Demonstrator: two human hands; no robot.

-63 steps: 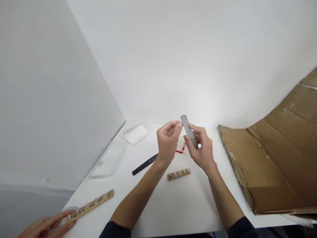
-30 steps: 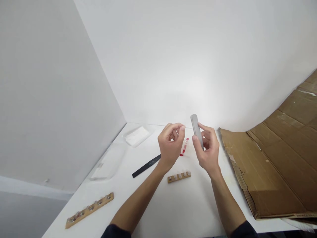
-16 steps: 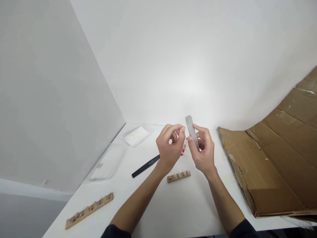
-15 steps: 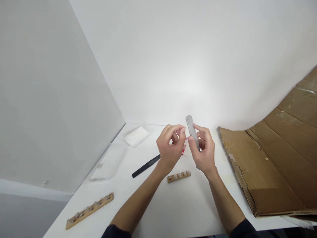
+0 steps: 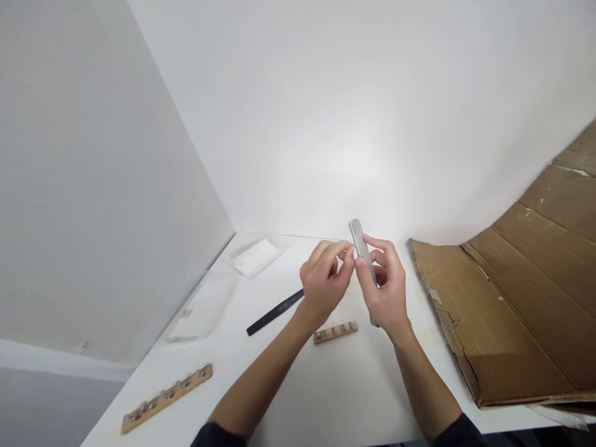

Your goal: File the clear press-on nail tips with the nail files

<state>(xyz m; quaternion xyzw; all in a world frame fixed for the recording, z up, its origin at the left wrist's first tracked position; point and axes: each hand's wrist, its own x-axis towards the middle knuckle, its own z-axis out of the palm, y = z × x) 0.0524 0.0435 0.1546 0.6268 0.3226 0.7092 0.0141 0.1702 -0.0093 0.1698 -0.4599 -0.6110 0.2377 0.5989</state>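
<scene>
My right hand (image 5: 384, 285) grips a long grey nail buffer (image 5: 360, 239) with rounded ends, held steeply upright between thumb and fingers. My left hand (image 5: 326, 273) is closed in a pinch, its fingertips at the buffer's left edge. Whatever sits between those fingertips is too small to make out. Below the hands lies a short wooden strip (image 5: 335, 333) bearing a row of small clear pieces that look like nail tips. A black nail file (image 5: 274, 312) lies to the left, its far end hidden behind my left hand.
A longer wooden strip (image 5: 167, 397) with several clear pieces lies at the front left. Two clear plastic packets, the rear one (image 5: 255, 257) and the nearer one (image 5: 198, 313), rest along the left edge. Folded cardboard (image 5: 516, 316) covers the right side. White walls enclose the back and left.
My left hand has shifted slightly right, bringing its pinched fingertips up to the buffer's edge. The red-and-white item behind the hands is now hidden. My right hand still holds the buffer.
</scene>
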